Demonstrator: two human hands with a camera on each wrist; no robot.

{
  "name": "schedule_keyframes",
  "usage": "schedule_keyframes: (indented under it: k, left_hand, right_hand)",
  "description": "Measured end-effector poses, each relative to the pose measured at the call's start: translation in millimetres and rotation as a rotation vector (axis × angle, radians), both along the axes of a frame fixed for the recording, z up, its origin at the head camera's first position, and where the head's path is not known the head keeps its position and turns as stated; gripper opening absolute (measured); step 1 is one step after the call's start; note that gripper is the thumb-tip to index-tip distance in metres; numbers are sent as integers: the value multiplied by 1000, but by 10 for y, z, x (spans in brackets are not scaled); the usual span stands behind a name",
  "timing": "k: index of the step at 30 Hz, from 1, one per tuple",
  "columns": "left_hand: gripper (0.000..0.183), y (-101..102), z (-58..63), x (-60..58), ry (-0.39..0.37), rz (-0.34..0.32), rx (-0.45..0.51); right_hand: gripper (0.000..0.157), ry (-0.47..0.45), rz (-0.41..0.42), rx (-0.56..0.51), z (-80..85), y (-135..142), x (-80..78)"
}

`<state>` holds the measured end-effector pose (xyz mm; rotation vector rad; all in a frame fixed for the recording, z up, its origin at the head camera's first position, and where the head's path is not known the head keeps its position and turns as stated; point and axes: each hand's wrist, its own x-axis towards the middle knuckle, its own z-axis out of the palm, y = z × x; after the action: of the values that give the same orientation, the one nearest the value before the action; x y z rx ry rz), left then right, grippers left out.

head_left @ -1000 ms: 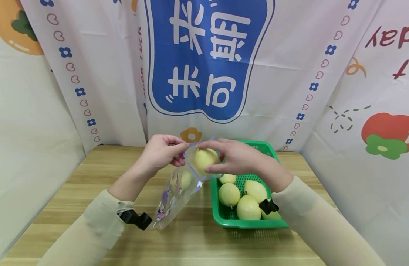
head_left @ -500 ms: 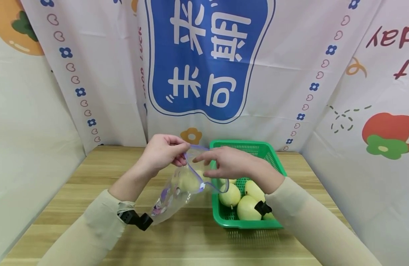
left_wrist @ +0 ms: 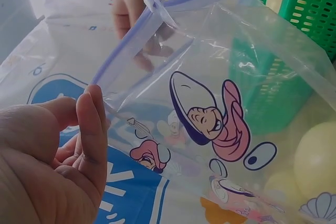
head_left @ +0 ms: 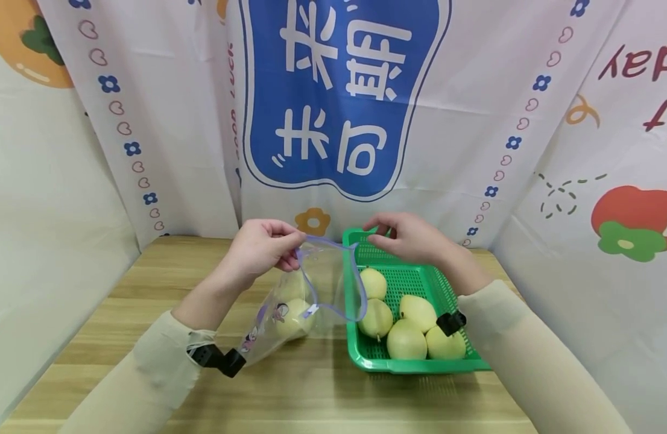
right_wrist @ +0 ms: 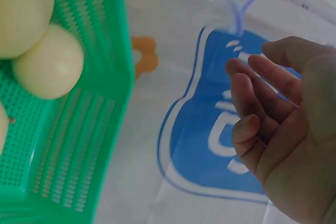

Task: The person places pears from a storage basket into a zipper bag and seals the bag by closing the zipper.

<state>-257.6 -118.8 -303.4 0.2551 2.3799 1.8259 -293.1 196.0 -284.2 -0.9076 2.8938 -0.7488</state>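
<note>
My left hand (head_left: 265, 247) pinches the purple-edged rim of a clear zip bag (head_left: 330, 280) between thumb and fingers. Cartoon figures are printed on the bag, and its mouth gapes to the right. Pale yellow pears (head_left: 294, 318) lie inside, low in the bag. My right hand (head_left: 406, 238) hangs over the back of the green basket (head_left: 360, 361), its fingers loosely bent and holding nothing. In the right wrist view, the bag's purple rim (right_wrist: 239, 19) lies just beyond the fingertips. Several pears (head_left: 406, 339) sit in the basket.
The basket stands on the right of a wooden table (head_left: 290, 404), its left wall close beside the bag's mouth. A printed white cloth (head_left: 447, 138) hangs behind the table. Small black cameras (head_left: 451, 323) are strapped to both wrists.
A pear in my right hand has dropped into the bag. The right hand has drawn out of the mouth and moved right over the basket. The left hand keeps its grip.
</note>
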Motion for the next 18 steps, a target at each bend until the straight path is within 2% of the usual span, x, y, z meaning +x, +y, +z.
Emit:
schedule_keyframes:
  k: [4,11,18]
  left_hand:
    - [30,10,-21,2,-6,-12,15]
    - [31,10,-29,6,-2,-12,12]
    - [28,13,-22,10,-2,-17,10]
  right_hand:
    - [27,-15,-43,51,-150,161,-135]
    - [35,-115,-116,124,-377,242,-295]
    - [45,-204,-111,213,-561,183,-455]
